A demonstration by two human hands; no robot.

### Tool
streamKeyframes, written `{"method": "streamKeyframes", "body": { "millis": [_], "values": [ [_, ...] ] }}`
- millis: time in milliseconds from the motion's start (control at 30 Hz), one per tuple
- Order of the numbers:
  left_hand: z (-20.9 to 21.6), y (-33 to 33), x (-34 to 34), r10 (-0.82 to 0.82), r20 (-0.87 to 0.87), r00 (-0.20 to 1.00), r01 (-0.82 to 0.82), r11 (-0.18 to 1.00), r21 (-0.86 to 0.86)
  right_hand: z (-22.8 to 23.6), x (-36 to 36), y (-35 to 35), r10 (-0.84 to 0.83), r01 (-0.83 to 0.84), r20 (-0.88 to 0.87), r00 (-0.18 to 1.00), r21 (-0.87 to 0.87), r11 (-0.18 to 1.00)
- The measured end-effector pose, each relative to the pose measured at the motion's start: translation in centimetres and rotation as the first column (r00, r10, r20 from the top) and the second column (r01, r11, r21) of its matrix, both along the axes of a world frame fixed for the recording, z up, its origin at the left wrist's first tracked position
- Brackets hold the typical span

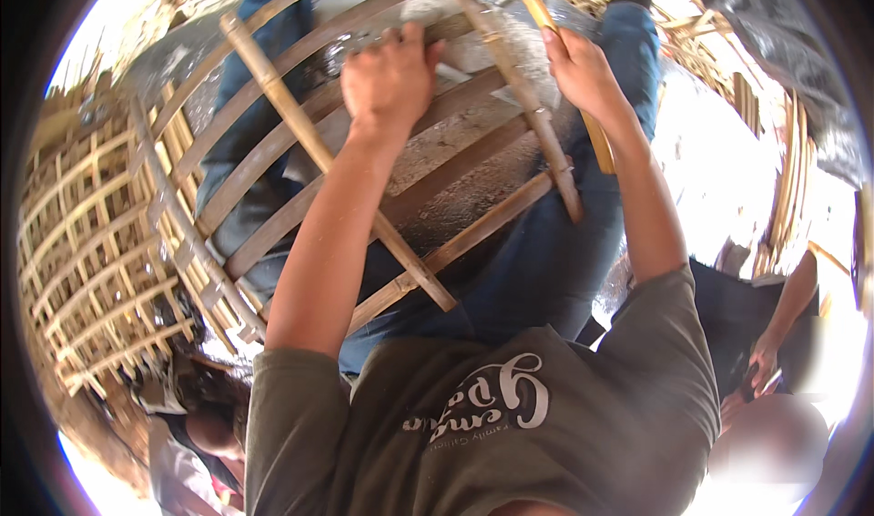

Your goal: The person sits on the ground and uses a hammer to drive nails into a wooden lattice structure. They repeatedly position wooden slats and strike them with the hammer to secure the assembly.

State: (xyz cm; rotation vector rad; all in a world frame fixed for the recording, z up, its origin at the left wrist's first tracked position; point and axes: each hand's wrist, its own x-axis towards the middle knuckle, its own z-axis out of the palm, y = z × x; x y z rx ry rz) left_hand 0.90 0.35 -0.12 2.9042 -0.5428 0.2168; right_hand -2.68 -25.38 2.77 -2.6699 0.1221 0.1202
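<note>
A lattice of brown bamboo slats (455, 177) crossed by round bamboo poles (282, 102) lies over my legs. My left hand (387, 81) is closed at one of the far slats, between two poles. Its fingertips are curled down out of sight. My right hand (580, 68) is closed round the handle of a hammer (599, 143), to the right of the lattice. The hammer's metal head is at the far end, beyond my fingers, and the yellowish handle runs back under my wrist.
A woven bamboo panel (91, 252) stands at the left. Dark plastic sheeting (783, 43) hangs at the far right, near bundled bamboo strips (790, 179). One person sits at the lower right, hands (763, 366) around a small object; another is at the lower left (214, 430).
</note>
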Motion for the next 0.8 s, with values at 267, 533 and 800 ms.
{"method": "streamKeyframes", "body": {
  "millis": [267, 533, 800],
  "values": [
    [0.7, -0.4, 0.0, -0.005, -0.034, 0.999, 0.007, 0.998, 0.069, 1.1, -4.0, -3.6, -0.072, 0.381, -0.380, 0.922, 0.924, 0.004],
    [-0.5, -0.1, 0.1, -0.014, 0.039, 0.999, 0.010, 0.995, 0.102, -3.3, -4.7, -7.3, -0.228, 0.402, -0.556, 0.799, 0.776, -0.485],
    [-0.8, -0.1, -0.1, -0.006, 0.064, 0.998, 0.002, 0.998, 0.062, -4.2, -4.4, -8.1, -0.249, 0.373, -0.569, 0.784, 0.752, -0.543]
  ]
}}
